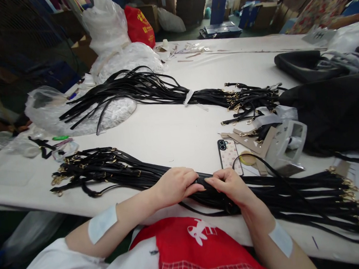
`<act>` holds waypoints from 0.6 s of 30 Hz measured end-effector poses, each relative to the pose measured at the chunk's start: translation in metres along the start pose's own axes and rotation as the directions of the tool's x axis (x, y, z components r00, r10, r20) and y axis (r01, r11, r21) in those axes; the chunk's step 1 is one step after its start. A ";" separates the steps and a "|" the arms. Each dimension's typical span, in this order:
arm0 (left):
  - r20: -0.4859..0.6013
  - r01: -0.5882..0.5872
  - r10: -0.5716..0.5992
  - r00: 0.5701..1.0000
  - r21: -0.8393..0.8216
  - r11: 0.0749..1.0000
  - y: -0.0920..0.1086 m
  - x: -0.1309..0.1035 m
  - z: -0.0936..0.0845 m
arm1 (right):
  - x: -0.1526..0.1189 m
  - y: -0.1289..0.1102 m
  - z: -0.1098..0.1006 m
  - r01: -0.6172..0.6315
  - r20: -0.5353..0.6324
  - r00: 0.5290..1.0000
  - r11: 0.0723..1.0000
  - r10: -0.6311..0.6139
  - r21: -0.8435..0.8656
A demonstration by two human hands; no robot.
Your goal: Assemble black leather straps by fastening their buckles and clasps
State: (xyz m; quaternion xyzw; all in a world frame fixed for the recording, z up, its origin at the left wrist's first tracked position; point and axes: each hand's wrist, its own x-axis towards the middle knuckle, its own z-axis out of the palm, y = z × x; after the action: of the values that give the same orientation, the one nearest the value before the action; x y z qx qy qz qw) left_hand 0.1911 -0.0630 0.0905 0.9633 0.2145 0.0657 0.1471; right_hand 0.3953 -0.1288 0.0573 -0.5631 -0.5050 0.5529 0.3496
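A long bundle of black straps (151, 174) with gold-coloured clasps lies along the near side of the table. Over its middle, my left hand (178, 185) pinches a black strap, thumb against fingers. Just to the right, my right hand (229, 186) grips black strap material, its thumb close to the left thumb. Which single strap each hand has is hard to make out among the others. One strap arcs up to the right of my right hand. A phone (229, 155) in a patterned case lies just beyond that hand.
A second strap bundle (164, 90), bound with a white tie (188, 97), lies farther back. To the right are a tape dispenser (289, 146) and a large black bag (330, 113). Clear plastic wrapping (109, 33) and a red bag (139, 26) stand at the back left.
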 end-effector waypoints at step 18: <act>0.088 -0.002 0.013 0.996 -0.120 0.993 0.000 0.008 0.000 | -0.005 0.003 0.008 -0.001 0.177 0.984 0.992 -0.022 0.130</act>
State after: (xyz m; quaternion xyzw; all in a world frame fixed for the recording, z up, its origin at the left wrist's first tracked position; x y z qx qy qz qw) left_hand 0.1982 -0.0592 0.0912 0.9555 0.1998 0.0362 0.2140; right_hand 0.3884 -0.1353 0.0542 -0.4848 -0.5004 0.6307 0.3417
